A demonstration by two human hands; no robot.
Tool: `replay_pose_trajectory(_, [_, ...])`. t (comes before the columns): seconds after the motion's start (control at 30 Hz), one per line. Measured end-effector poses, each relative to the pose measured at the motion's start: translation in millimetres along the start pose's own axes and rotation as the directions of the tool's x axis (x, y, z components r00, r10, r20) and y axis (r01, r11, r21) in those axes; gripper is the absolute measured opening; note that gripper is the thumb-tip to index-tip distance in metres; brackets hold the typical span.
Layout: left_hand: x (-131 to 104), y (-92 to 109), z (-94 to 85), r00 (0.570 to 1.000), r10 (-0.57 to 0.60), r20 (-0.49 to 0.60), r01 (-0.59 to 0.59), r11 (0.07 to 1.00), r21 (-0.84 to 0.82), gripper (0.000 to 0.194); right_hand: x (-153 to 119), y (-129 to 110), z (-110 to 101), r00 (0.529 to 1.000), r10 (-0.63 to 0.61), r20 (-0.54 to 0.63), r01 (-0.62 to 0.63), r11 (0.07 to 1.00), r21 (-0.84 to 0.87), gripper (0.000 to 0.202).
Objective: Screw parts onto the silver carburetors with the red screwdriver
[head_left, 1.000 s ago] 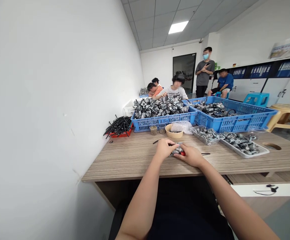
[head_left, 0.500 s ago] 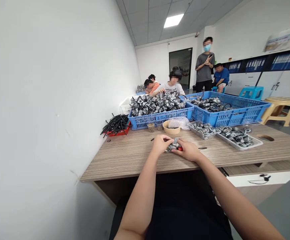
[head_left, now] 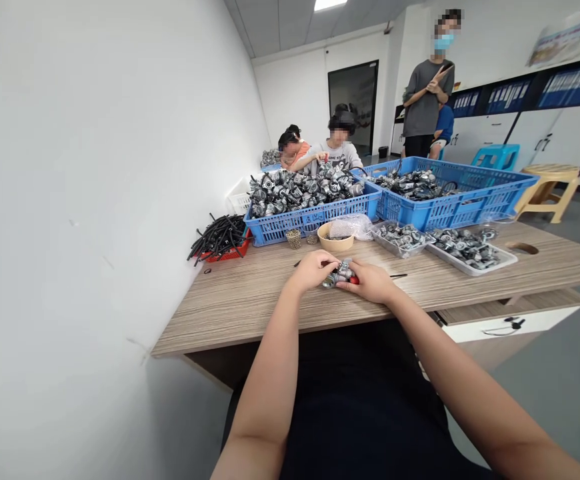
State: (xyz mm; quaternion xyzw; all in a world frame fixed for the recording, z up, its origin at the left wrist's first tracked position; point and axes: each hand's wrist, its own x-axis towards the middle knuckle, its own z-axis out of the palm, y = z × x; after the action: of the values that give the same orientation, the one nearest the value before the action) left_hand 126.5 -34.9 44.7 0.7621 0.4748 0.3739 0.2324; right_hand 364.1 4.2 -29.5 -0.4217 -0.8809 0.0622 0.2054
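Observation:
A silver metal carburetor rests low over the near middle of the desk, between both hands. My right hand is closed around its right side, and a red piece shows under those fingers. My left hand comes from the left with thumb and fingers pinched together at the carburetor's upper left. Whatever sits between those fingertips is too small to make out. A thin black rod lies just right of my right hand. Part of another dark stick shows beside my left hand.
Behind the hands stand a tan bowl, a cup of small brass parts and clear wrap. Blue crates hold carburetors. Black hoses fill a red basket at left. A white tray is at right. Several people are beyond.
The view has tilted down a little, so the scene sits higher in the picture. Both hands stay at the carburetor, which seems slightly turned.

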Motion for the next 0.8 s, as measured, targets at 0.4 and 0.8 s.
replay_pose_trajectory(0.4, [13.4, 1.8, -0.3, 0.996, -0.069, 0.053, 0.072, 0.997, -0.042, 0.015, 0.3, -0.8, -1.4, 1.0, 0.015, 0.011, -0.015, 1.0, -0.02, 0.048])
replay_pose_trajectory(0.8, [10.7, -0.7, -18.7, 0.989, 0.02, 0.145, -0.002, 0.992, -0.123, 0.014, -3.9, -6.2, -6.2, 0.999, -0.016, -0.032, 0.016, 1.0, 0.001, 0.056])
